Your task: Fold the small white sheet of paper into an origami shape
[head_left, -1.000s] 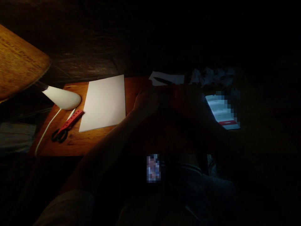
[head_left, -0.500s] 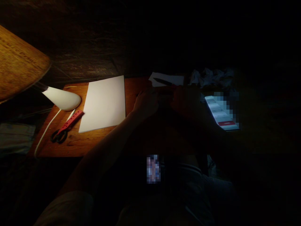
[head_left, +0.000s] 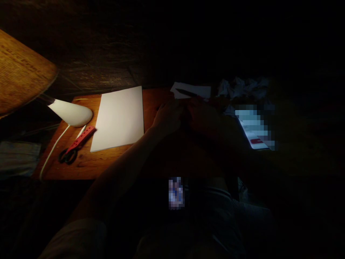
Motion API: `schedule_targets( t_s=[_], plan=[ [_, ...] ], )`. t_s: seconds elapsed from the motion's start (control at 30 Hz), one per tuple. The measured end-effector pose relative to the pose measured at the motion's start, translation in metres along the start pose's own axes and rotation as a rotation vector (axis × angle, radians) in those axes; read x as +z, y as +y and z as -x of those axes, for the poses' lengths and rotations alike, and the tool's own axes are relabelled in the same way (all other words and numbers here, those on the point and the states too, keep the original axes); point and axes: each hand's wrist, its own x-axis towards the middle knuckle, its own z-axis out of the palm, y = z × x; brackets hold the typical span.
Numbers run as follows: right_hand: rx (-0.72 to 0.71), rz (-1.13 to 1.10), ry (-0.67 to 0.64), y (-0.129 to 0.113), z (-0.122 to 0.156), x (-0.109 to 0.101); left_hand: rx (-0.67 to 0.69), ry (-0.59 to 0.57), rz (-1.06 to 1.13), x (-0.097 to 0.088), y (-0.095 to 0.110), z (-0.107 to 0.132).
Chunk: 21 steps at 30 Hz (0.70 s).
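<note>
Tabletop Layout, Left to Right, Under Low Light

At far left, a lamp with a brown shade point(head_left: 24, 72) leans over the wooden table point(head_left: 91, 171). Its rounded white base point(head_left: 72, 113) rests on the surface; a white cord point(head_left: 52, 149) runs to the near edge. Beside the base lie scissors point(head_left: 68, 156) with dark loop handles and a red slotted piece point(head_left: 82, 137) over the blade area. Next is a white paper sheet or stack point(head_left: 118, 118), lying flat and brightly lit.

At centre, the left hand point(head_left: 168, 114) is extended, back uppermost, fingers bent. The right hand point(head_left: 199, 112) is immediately adjacent, in deep shadow. Contact between them cannot be confirmed. Whether either hand is open, closed or gripping an object cannot be determined.

Just beyond the hands is a smaller white paper piece point(head_left: 201, 90), with a dark blade-shaped item point(head_left: 185, 92) across it. Further right, crumpled white material point(head_left: 242, 88) lies along the far side. Nearer the operator, a lit phone-like screen point(head_left: 250, 130) is partly pixelated.
</note>
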Motion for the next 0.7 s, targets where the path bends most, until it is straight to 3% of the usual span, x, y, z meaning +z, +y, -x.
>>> schedule_targets(
  t_s=[0.7],
  plan=[
    [-0.026,-0.012,-0.002,0.0037,-0.0010,0.0029,-0.043,0.028,0.017,-0.0016,-0.0020,0.0002]
  ],
)
